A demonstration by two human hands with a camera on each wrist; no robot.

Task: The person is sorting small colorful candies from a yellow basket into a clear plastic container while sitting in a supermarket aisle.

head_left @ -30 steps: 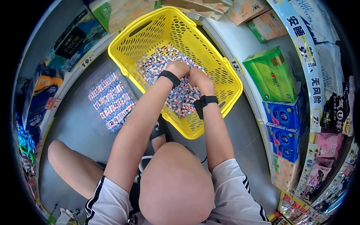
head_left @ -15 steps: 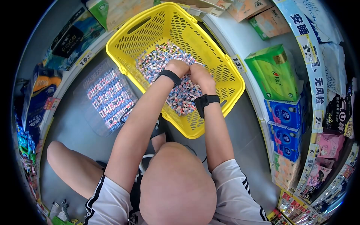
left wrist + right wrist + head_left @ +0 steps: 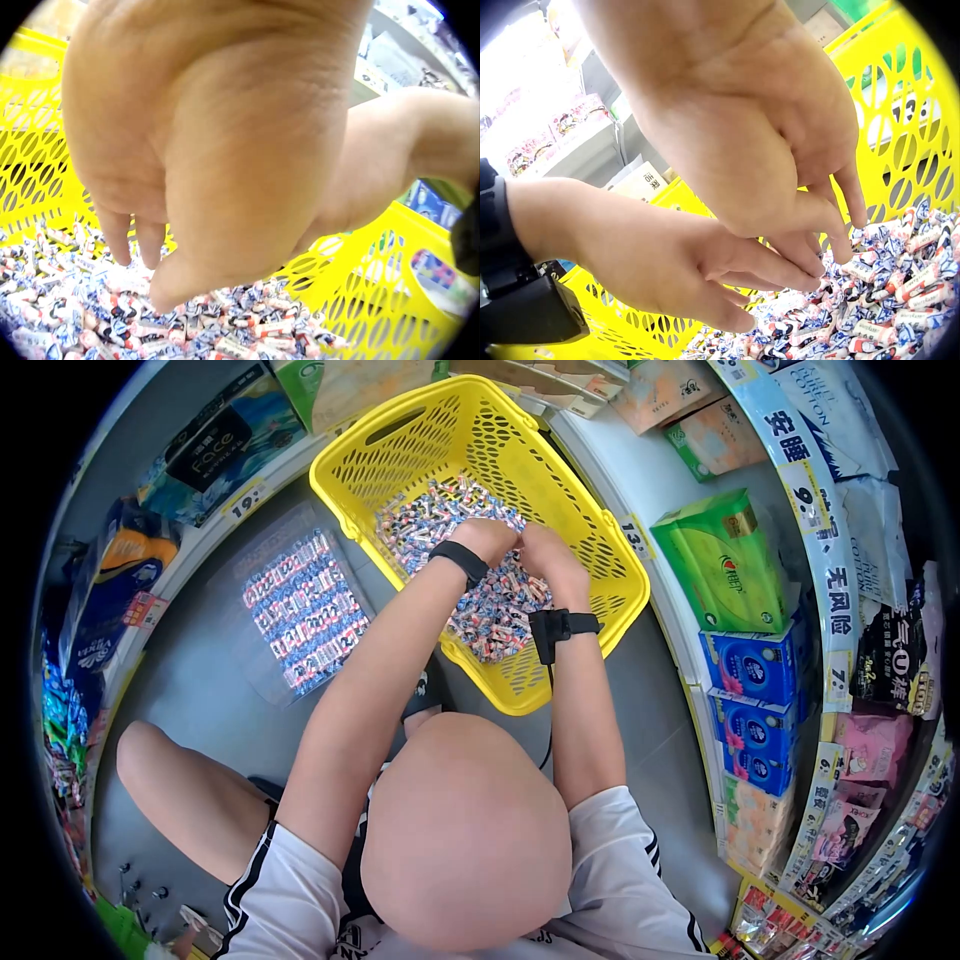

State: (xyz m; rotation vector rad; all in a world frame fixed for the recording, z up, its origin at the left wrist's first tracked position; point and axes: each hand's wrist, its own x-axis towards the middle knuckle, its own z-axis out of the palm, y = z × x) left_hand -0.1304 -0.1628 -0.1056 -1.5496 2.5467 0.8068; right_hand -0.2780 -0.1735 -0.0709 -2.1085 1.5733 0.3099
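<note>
Since a moment earlier, the right hand [image 3: 556, 568] had rolled at the wrist beside the left hand [image 3: 487, 542], suggesting continued handling above the red, white and blue twist-wrapped candies [image 3: 500, 620] heaped in the yellow perforated plastic basket [image 3: 495, 425]. Only the right wrist view showed both hands' downturned fingers [image 3: 851, 196], close together; pinching could not be confirmed. Only the head view showed neat candy rows [image 3: 308, 612] alongside.

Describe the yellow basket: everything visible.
The yellow basket looks like plastic: roughly rectangular, open-topped, with a thick rim, walls pierced by rounded holes and a long hand slot in the far end. It stands upright on the grey floor, angled between shelves. Wrapped candies cover much of its bottom. The left hand and right hand reach in; whether either touches it is unclear.
</note>
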